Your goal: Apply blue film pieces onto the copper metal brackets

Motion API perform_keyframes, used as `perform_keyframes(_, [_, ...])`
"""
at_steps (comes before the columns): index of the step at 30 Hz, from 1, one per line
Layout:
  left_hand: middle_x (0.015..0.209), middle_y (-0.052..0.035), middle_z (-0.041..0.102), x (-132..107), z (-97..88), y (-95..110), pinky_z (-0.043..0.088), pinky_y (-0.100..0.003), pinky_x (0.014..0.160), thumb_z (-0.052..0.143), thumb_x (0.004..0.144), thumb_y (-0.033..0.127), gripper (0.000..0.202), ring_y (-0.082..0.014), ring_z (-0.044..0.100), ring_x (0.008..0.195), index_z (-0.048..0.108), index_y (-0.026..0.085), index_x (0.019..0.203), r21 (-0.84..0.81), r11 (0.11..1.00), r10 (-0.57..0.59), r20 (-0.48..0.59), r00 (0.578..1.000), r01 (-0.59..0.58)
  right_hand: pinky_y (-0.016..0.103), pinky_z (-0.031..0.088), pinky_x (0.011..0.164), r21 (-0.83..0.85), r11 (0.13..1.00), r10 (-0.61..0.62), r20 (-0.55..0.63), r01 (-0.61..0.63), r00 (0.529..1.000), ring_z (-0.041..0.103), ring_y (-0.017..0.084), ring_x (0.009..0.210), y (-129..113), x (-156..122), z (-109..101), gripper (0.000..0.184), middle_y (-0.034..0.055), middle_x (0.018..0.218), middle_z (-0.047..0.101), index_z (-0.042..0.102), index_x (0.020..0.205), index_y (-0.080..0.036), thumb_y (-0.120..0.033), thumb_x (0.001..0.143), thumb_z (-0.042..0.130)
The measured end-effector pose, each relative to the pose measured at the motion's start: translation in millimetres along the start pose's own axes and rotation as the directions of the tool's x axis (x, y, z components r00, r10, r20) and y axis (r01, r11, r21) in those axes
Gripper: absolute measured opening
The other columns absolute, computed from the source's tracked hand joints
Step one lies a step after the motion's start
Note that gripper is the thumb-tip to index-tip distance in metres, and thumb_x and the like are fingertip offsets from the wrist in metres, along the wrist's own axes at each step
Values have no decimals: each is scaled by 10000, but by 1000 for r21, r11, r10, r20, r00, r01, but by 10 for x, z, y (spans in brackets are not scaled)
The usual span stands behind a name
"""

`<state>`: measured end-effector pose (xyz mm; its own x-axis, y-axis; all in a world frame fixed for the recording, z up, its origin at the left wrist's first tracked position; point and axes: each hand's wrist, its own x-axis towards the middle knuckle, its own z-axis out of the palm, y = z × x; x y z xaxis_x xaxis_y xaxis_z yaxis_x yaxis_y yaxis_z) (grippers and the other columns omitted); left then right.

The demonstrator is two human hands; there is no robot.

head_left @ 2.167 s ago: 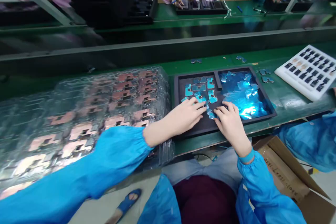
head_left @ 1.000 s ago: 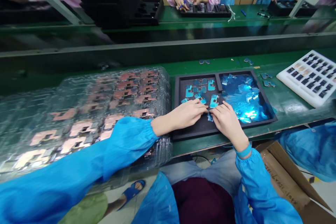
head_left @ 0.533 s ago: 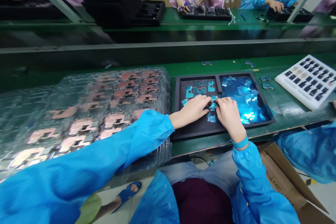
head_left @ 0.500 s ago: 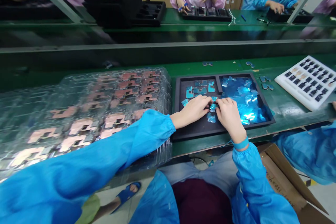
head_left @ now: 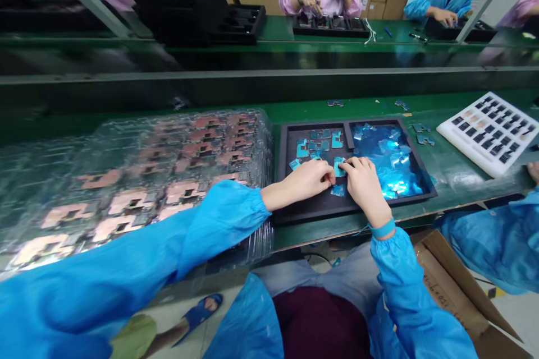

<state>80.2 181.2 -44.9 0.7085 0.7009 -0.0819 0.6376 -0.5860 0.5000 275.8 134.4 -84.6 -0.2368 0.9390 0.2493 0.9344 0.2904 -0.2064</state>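
A small blue-topped circuit board [head_left: 338,166] is pinched at its right edge by the closed fingers of my right hand [head_left: 365,184]. Just left of it, my left hand [head_left: 312,177] has its fingers curled together; whether something small is between them is hidden. Both hands are over the left section of a black tray [head_left: 295,210]. Beneath my fingertips lies a loose piece of clear blue film [head_left: 337,190]. Several similar circuit boards [head_left: 302,148] rest behind my left hand. The tray's right section holds a heap of shiny blue film pieces [head_left: 389,160].
Stacked clear plastic trays [head_left: 264,179] with copper-coloured boards stand at left. A white foam tray [head_left: 490,134] of small black parts is at right, with loose boards [head_left: 424,139] nearby. An open cardboard box [head_left: 458,291] is below the bench. Co-workers sit opposite and at right.
My left hand has drawn slightly left and down, away from the board, which shows more fully now. My right hand stays on its edge. Across the bench, a co-worker's hands have shifted.
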Motion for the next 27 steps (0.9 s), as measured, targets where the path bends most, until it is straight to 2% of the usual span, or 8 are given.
perform_keyframes(4, [942,-19,803,-63,-31,-14,572,-264,813,646,924,107,192,-188,766,866,810,207,934,-20,1000,20,90,996,-19,540,435,1218,14,1000,1,-29,-1,1000,623,322,1183,-7,-2,30,394,122,1213,763,800,1203,-219,-51,1024,492])
perform_keyframes(8, [1150,-116,729,-118,64,-22,572,-386,1000,625,971,137,192,-284,715,1133,784,174,1074,63,998,-6,53,999,3,557,375,1292,32,999,-2,-81,5,997,619,309,1296,-26,-106,-38,403,124,1303,749,779,1252,-219,-53,1036,482])
perform_keyframes(11, [1247,-158,677,-174,88,34,564,-441,1028,584,988,115,271,-324,665,1210,739,154,1207,131,991,-13,51,999,6,575,375,1307,89,996,10,-181,6,983,610,303,1365,-12,-285,-155,415,136,1372,725,733,1349,-212,-80,1061,464])
perform_keyframes(14, [1245,-169,671,-214,-50,156,572,-445,1000,573,1026,153,265,-330,658,1183,716,148,1248,276,961,-6,66,998,-12,598,415,1286,206,978,51,-286,10,957,630,296,1371,20,-509,-273,423,124,1379,728,706,1385,-235,-93,1077,453])
perform_keyframes(17, [1171,-160,693,-106,-320,256,578,-439,957,556,1067,232,230,-331,675,1117,739,156,1185,415,908,22,95,995,-59,584,469,1252,313,950,127,-363,-7,923,668,276,1343,21,-710,-358,423,105,1371,744,693,1398,-259,-87,1083,470])
perform_keyframes(21, [1092,-134,729,551,-626,238,567,-418,939,578,1055,309,249,-330,678,1090,777,188,1142,464,882,49,89,995,-85,478,583,1146,477,879,270,-486,-7,831,718,238,1283,-38,-915,-431,440,89,1327,769,706,1398,-289,-54,1070,531])
perform_keyframes(24, [1079,-146,758,1415,-661,185,546,-451,1014,591,1024,300,275,-347,666,1113,801,171,1146,446,894,35,3,999,-33,392,649,1031,579,815,358,-530,19,769,760,220,1196,-85,-1080,-447,495,87,1248,789,716,1405,-282,0,1034,550])
perform_keyframes(27, [1249,-193,761,2384,-537,201,515,-508,1107,537,1040,256,372,-369,635,1234,762,127,1307,433,901,50,-69,996,-15,346,688,879,617,787,429,-560,11,709,801,223,1069,-88,-1266,-389,535,81,1190,804,726,1408,-285,20,997,569])
